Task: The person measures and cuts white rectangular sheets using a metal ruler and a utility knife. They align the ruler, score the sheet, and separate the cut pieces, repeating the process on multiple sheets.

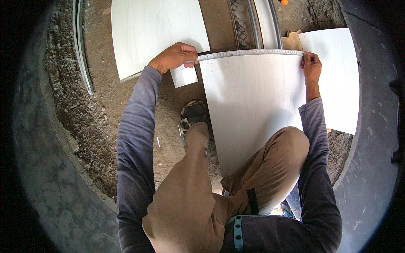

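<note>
A pale, faintly wood-grained panel (253, 97) lies before me, its near part hidden under my bent leg. Along its far edge stretches a white tape measure (249, 52) with printed marks. At the panel's far left corner, my left hand (177, 58) has its fingers closed round one end of the tape. My right hand (311, 65) pinches the tape's other end against the far right corner. Beneath my left hand, a small white offcut (184, 76) lies on the ground.
Another large pale panel (156, 33) lies far left, and one more (337, 80) at right. Metal rails (255, 25) run away from the panel's far edge. Thin metal strips (79, 46) lie at the left. Brown cardboard (292, 41) and an orange object (284, 2) are at far right.
</note>
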Demonstrator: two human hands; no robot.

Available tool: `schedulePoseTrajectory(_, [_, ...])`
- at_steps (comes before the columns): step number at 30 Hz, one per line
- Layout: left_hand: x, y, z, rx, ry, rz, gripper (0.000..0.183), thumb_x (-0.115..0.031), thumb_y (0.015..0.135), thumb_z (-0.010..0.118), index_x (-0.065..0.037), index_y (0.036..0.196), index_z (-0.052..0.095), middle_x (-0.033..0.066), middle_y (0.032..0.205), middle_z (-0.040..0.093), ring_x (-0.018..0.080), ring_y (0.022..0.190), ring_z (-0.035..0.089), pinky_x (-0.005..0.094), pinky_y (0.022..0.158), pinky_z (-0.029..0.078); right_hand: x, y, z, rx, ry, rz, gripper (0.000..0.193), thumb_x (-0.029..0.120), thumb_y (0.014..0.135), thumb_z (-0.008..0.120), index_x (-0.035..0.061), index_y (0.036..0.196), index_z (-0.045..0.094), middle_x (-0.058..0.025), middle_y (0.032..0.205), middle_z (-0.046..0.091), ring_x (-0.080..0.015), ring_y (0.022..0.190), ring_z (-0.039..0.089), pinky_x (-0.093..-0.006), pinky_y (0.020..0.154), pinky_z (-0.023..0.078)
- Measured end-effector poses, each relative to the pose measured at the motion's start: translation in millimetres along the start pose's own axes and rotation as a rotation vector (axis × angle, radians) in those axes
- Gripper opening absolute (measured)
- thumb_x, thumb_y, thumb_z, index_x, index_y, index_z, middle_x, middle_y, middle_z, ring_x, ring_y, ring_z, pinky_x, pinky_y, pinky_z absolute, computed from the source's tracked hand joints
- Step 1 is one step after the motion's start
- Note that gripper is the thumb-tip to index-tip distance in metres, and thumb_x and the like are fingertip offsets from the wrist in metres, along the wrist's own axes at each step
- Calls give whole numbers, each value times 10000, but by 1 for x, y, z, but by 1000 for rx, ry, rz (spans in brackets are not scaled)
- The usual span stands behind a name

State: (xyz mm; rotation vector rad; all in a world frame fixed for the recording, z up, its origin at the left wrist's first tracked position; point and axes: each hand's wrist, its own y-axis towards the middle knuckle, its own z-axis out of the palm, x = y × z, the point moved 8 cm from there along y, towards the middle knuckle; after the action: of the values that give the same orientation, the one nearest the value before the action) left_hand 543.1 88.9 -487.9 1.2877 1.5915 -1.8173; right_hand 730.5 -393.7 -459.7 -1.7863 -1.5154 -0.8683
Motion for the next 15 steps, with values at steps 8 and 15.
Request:
schedulePoseTrajectory(8, [5,2,0,-27,-15,-50,206,-214,993,661,-43,897,725,10,788,657,93,698,556,260,697,504,6,-2,0,10,-17,-29,202,216,1010,671,16,980,678,-9,695,610,-77,569,543,-253,508,472])
schedulePoseTrajectory(15, [-7,-5,1,-18,37,-15,250,-245,993,622,-53,854,702,4,745,623,90,670,531,267,673,467,0,2,0,0,-19,-38,204,216,1017,661,23,950,671,-9,664,600,-78,551,542,-266,486,482])
